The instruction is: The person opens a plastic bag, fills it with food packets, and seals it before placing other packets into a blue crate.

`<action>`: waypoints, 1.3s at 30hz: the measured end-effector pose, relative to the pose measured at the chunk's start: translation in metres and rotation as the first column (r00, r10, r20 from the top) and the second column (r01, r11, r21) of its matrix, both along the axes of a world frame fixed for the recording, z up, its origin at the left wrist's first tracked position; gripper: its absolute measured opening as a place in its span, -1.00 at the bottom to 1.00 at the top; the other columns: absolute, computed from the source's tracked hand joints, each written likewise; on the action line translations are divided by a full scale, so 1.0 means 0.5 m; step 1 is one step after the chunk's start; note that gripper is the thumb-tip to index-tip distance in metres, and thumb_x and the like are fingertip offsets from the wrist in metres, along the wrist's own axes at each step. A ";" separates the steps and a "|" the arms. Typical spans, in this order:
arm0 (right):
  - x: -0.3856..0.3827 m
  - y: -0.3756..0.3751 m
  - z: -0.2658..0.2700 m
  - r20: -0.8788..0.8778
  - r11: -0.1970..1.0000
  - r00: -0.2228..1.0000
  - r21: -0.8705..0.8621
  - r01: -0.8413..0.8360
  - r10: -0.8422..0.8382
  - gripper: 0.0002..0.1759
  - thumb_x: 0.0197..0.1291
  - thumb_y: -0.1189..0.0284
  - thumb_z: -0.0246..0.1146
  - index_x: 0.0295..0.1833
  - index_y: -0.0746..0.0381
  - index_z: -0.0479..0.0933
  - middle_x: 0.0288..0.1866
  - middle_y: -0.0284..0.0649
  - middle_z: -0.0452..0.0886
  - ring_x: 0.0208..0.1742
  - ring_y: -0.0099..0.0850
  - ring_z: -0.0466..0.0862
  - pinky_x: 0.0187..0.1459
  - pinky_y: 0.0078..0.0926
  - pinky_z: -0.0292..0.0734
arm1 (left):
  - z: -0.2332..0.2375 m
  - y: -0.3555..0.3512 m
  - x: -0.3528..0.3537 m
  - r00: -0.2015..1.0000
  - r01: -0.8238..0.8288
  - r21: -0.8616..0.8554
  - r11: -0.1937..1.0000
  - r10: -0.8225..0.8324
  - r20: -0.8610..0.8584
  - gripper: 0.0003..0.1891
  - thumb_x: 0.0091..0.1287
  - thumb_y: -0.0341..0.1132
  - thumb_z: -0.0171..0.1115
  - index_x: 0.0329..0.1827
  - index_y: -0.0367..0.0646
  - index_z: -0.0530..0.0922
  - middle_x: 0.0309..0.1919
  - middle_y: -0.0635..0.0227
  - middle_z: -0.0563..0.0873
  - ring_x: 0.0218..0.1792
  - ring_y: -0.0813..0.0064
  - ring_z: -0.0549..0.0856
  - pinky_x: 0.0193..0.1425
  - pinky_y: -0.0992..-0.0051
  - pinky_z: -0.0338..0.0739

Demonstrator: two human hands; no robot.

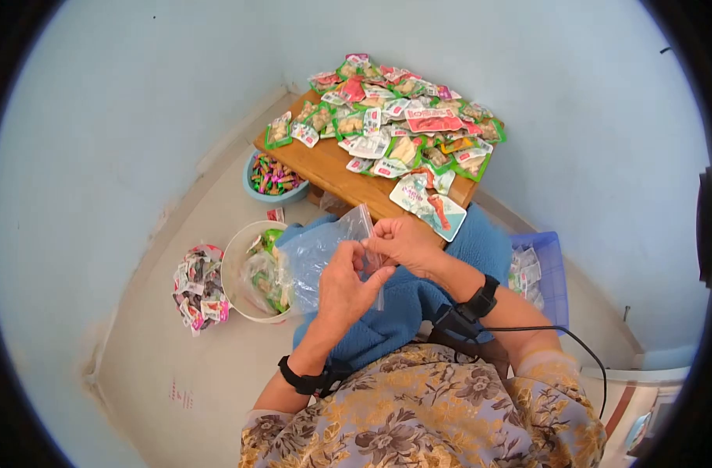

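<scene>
A clear zip-lock bag [313, 261] hangs sideways over my lap, its zip edge pointing right toward my hands. My left hand [347, 285] grips the bag near its mouth, thumb and fingers pinched together. Close beside it, my right hand [403, 246] pinches the upper part of the same edge. The bag looks empty. A blue towel-like cloth [395, 312] covers my lap below. Ahead of my hands is a wooden table [317, 168] piled with small snack packets [407, 152]; a larger white packet [428, 204] lies at its near edge.
Left of my lap, a white bucket [230, 287] holds filled plastic bags. Beside it lies a heap of small packets [200, 288]. A blue basin [251, 186] holds colourful wrapped pieces. To my right, a blue crate [555, 273] contains clear packets. A cable [578, 343] runs from my right wrist.
</scene>
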State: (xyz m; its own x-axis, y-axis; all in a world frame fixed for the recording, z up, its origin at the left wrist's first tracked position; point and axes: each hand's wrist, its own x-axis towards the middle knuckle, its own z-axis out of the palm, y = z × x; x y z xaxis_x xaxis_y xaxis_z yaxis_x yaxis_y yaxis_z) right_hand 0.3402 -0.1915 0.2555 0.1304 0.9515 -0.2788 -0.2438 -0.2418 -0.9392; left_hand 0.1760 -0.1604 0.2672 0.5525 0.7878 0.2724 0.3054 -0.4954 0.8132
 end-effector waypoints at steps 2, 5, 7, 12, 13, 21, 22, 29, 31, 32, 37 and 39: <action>-0.002 -0.003 0.005 -0.023 1.000 1.000 0.007 0.001 -0.001 -0.78 0.24 0.39 0.38 -0.28 0.30 0.54 -0.47 -0.30 0.61 -0.52 -0.59 0.60 -0.54 -0.60 0.58 | -0.002 0.005 -0.001 1.000 -0.004 0.038 0.999 0.005 -0.029 -0.68 0.10 -0.34 0.53 -0.23 -0.25 0.53 -0.50 0.34 0.61 -0.49 0.54 0.59 -0.39 0.50 0.52; -0.012 -0.010 0.005 -0.054 1.000 0.999 0.008 0.000 0.000 -0.76 0.24 0.37 0.40 -0.29 0.29 0.53 -0.46 -0.31 0.61 -0.50 -0.58 0.62 -0.51 -0.59 0.61 | -0.015 0.004 -0.006 0.999 -0.016 0.037 0.999 0.018 -0.048 -0.71 0.13 -0.35 0.51 -0.27 -0.28 0.53 -0.52 0.30 0.62 -0.52 0.51 0.61 -0.42 0.50 0.53; -0.021 -0.014 0.001 -0.071 0.999 0.997 0.039 -0.010 0.013 -0.77 0.26 0.36 0.39 -0.29 0.28 0.53 -0.45 -0.32 0.62 -0.47 -0.59 0.63 -0.48 -0.59 0.62 | -0.015 0.000 -0.007 0.999 -0.020 0.003 1.000 0.021 -0.037 -0.73 0.14 -0.36 0.49 -0.28 -0.29 0.54 -0.53 0.28 0.64 -0.54 0.50 0.62 -0.43 0.50 0.53; -0.022 -0.014 -0.005 0.016 0.994 0.997 0.083 -0.074 0.073 -0.75 0.26 0.34 0.40 -0.29 0.27 0.53 -0.39 -0.31 0.65 -0.42 -0.61 0.64 -0.43 -0.59 0.64 | -0.013 -0.008 -0.006 0.999 -0.025 0.085 0.996 0.027 -0.019 -0.79 0.20 -0.38 0.43 -0.31 -0.31 0.55 -0.53 0.21 0.68 -0.54 0.46 0.66 -0.42 0.49 0.56; -0.022 -0.015 -0.003 0.002 0.995 0.997 0.072 -0.073 0.073 -0.76 0.25 0.35 0.40 -0.28 0.28 0.53 -0.39 -0.31 0.65 -0.42 -0.61 0.64 -0.42 -0.59 0.64 | -0.014 -0.008 -0.006 0.999 -0.025 0.090 0.996 0.027 -0.019 -0.79 0.20 -0.38 0.43 -0.31 -0.31 0.55 -0.53 0.21 0.68 -0.54 0.46 0.66 -0.42 0.49 0.56; -0.021 -0.024 0.000 -0.021 0.990 0.993 0.076 -0.118 0.120 -0.81 0.23 0.44 0.42 -0.22 0.29 0.55 -0.35 -0.29 0.67 -0.37 -0.59 0.69 -0.34 -0.60 0.67 | -0.017 -0.014 -0.010 0.996 -0.079 0.110 0.991 0.083 -0.035 -0.86 0.26 -0.41 0.34 -0.31 -0.33 0.61 -0.51 0.05 0.70 -0.52 0.34 0.73 -0.41 0.41 0.58; -0.021 -0.022 -0.007 -0.014 0.989 0.993 0.098 -0.112 0.114 -0.79 0.23 0.40 0.42 -0.23 0.29 0.55 -0.37 -0.29 0.66 -0.40 -0.59 0.67 -0.37 -0.60 0.66 | -0.014 -0.015 -0.011 0.996 -0.079 0.110 0.991 0.084 -0.037 -0.86 0.26 -0.41 0.34 -0.31 -0.33 0.61 -0.51 0.05 0.70 -0.52 0.34 0.73 -0.41 0.41 0.58; -0.016 -0.023 -0.001 -0.089 0.993 0.992 0.090 -0.082 0.090 -0.79 0.26 0.39 0.39 -0.22 0.30 0.55 -0.39 -0.30 0.65 -0.45 -0.59 0.65 -0.42 -0.60 0.65 | -0.019 -0.005 -0.022 0.986 0.002 -0.226 0.974 0.035 0.160 -0.93 0.34 -0.47 0.28 -0.26 -0.32 0.62 -0.49 0.33 0.72 -0.47 0.66 0.65 -0.37 0.57 0.53; -0.016 -0.024 0.003 -0.094 0.991 0.991 0.097 -0.090 0.099 -0.79 0.26 0.39 0.39 -0.22 0.30 0.55 -0.39 -0.30 0.65 -0.45 -0.58 0.65 -0.42 -0.60 0.65 | -0.019 0.001 -0.029 0.985 0.006 -0.270 0.963 0.041 0.168 -0.92 0.31 -0.46 0.31 -0.29 -0.31 0.61 -0.53 0.36 0.70 -0.49 0.70 0.61 -0.39 0.59 0.51; -0.015 -0.024 0.005 -0.099 0.990 0.989 0.101 -0.098 0.108 -0.80 0.27 0.40 0.38 -0.22 0.30 0.55 -0.39 -0.29 0.65 -0.45 -0.58 0.65 -0.41 -0.59 0.65 | -0.024 0.005 -0.033 0.987 0.026 -0.285 0.958 0.021 0.159 -0.94 0.34 -0.48 0.27 -0.28 -0.30 0.61 -0.50 0.42 0.68 -0.47 0.73 0.60 -0.37 0.63 0.49; -0.009 -0.026 0.002 -0.105 0.988 0.987 0.110 -0.109 0.120 -0.83 0.29 0.43 0.35 -0.19 0.30 0.54 -0.36 -0.26 0.66 -0.42 -0.52 0.69 -0.39 -0.56 0.67 | -0.027 0.014 -0.042 0.988 0.036 -0.378 0.925 0.024 0.154 -0.94 0.37 -0.49 0.24 -0.28 -0.27 0.58 -0.49 0.51 0.62 -0.46 0.76 0.55 -0.36 0.68 0.44; -0.005 -0.027 -0.003 -0.112 0.989 0.985 0.090 -0.120 0.130 -0.84 0.30 0.44 0.33 -0.19 0.30 0.54 -0.35 -0.25 0.66 -0.40 -0.50 0.71 -0.38 -0.55 0.68 | -0.015 0.017 -0.047 0.991 0.000 -0.291 0.957 0.038 0.125 -0.94 0.38 -0.49 0.22 -0.28 -0.26 0.56 -0.49 0.51 0.61 -0.46 0.74 0.56 -0.36 0.67 0.45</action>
